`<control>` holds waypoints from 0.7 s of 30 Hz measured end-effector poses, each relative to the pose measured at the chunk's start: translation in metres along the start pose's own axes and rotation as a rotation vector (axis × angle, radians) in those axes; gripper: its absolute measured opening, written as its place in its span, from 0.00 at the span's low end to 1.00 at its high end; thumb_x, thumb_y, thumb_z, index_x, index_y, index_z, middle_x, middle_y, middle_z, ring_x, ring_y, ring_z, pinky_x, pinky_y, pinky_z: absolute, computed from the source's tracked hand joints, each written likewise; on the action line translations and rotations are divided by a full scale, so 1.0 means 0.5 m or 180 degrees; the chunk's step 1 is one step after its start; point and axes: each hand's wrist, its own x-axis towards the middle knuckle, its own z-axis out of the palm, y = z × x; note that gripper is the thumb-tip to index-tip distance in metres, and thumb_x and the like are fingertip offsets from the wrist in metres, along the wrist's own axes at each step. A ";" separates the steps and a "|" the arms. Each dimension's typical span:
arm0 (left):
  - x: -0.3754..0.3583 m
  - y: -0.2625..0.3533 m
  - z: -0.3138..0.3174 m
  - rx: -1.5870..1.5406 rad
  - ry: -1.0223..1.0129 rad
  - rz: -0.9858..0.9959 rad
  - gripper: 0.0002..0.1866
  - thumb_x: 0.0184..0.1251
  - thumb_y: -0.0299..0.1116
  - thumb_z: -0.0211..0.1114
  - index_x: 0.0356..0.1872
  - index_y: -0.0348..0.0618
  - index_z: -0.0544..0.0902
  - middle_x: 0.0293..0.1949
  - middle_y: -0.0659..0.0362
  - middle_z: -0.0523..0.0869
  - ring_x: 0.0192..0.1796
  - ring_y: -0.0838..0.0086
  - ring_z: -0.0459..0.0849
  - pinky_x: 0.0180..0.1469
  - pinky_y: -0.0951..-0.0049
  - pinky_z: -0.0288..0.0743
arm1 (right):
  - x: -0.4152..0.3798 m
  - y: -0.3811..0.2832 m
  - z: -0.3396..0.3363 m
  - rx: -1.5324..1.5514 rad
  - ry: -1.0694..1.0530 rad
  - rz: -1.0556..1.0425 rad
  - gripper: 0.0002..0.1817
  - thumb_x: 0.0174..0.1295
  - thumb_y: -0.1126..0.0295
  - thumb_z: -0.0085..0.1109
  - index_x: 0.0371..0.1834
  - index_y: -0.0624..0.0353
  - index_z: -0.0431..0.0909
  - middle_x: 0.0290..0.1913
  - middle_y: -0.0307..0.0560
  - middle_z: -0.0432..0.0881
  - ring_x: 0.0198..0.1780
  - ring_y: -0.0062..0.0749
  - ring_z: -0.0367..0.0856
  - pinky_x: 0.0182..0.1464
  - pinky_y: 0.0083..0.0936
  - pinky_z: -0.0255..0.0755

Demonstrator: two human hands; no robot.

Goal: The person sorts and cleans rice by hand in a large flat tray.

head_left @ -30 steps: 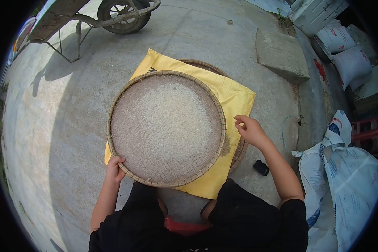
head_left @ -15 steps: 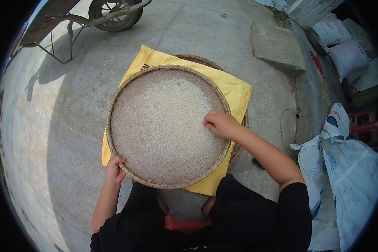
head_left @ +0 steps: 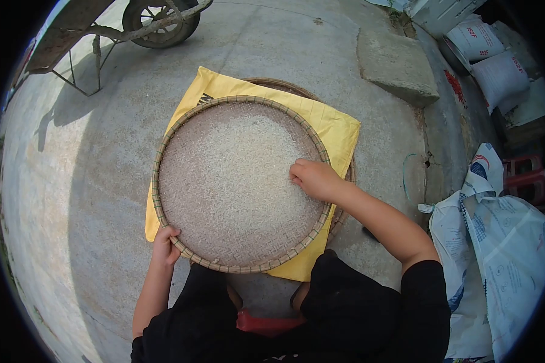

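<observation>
At lower left, the left hand (head_left: pixel 165 244) is gripping the tray (head_left: pixel 155 184), whose one-sided hold could allow tilting and spill the central grain (head_left: pixel 239 163). Right of centre, the right hand (head_left: pixel 313 179) is pinching narrowly, its contents unclear; its wrist could be nudging the rim.

1. Round tray (head_left: pixel 155 181): woven, bamboo-like strips; ribbed, matt rim with bindings.
2. Grains (head_left: pixel 239 157): dry-looking, granular, matt.
3. Yellow sack (head_left: pixel 340 130): plastic-looking, creased, faint sheen, dark print.
4. Lower basket (head_left: pixel 283 84): brown, woven-looking rim, matt.
5. Ground (head_left: pixel 121 151): concrete, rough, matt.
6. Block (head_left: pixel 396 66): concrete, coarse, worn edges.
7. Wheelbarrow (head_left: pixel 63 33): metal-looking, dull, grimy; tyre (head_left: pixel 192 27) black, rubber-like, matt.
8. White-blue sacks (head_left: pixel 515 251): plastic-looking, wrinkled, slight sheen, printed.
9. Red seat (head_left: pixel 266 324): plastic-looking, fairly smooth.
10. Clothing (head_left: pixel 357 314): black cloth, soft folds, matt.
</observation>
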 end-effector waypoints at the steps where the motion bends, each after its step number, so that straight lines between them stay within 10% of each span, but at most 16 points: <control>1: 0.000 0.000 0.000 0.0003 -0.0003 -0.0005 0.36 0.43 0.20 0.50 0.63 0.35 0.60 0.59 0.49 0.70 0.61 0.55 0.69 0.64 0.57 0.63 | -0.001 0.003 0.000 0.0002 0.0001 0.0007 0.03 0.57 0.71 0.54 0.32 0.57 0.74 0.35 0.46 0.75 0.39 0.42 0.76 0.40 0.33 0.71; 7: 0.000 -0.003 -0.003 -0.0056 0.0063 0.0100 0.31 0.45 0.19 0.51 0.58 0.34 0.64 0.52 0.47 0.75 0.54 0.54 0.75 0.59 0.55 0.70 | -0.039 0.012 -0.051 0.0488 0.0403 0.0002 0.03 0.55 0.74 0.55 0.31 0.59 0.73 0.36 0.48 0.76 0.38 0.44 0.77 0.40 0.34 0.71; 13: -0.010 -0.005 -0.023 -0.0065 0.0232 0.0005 0.32 0.45 0.19 0.50 0.59 0.33 0.64 0.55 0.49 0.74 0.57 0.56 0.73 0.62 0.57 0.66 | -0.129 0.084 -0.091 0.0354 -0.0848 0.1082 0.04 0.54 0.73 0.58 0.31 0.60 0.76 0.33 0.48 0.80 0.38 0.39 0.79 0.40 0.29 0.71; 21: -0.004 -0.007 -0.018 -0.0179 0.0249 0.0141 0.30 0.45 0.20 0.52 0.57 0.33 0.64 0.52 0.47 0.75 0.54 0.53 0.75 0.61 0.54 0.68 | -0.038 -0.019 -0.035 0.0589 -0.0081 -0.0128 0.06 0.54 0.69 0.59 0.33 0.58 0.77 0.35 0.46 0.79 0.40 0.41 0.78 0.40 0.33 0.72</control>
